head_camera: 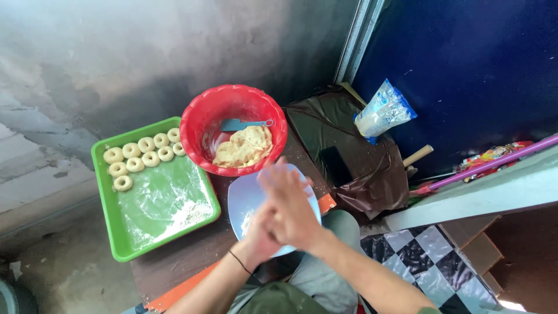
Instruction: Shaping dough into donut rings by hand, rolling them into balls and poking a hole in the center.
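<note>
Pressing palms flat together, right hand (289, 203) over left hand (261, 232), above round pale plate (239, 200); lumpy dough (244, 148) in glossy red plastic bowl (197, 125), dough rings (139, 154) on green tray (116, 232).

Soft, even daylight is filling the scene, casting only faint shadows. The hands (285, 212) are smearing with motion blur, a mild sheen is showing on the green tray (110, 229), and straight lines are bending near the edges.

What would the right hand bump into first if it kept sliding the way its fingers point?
Most likely the red bowl: the right hand points up and left across the pale plate, toward the bowl's near rim and the dough. Its height above the plate is unclear.
</note>
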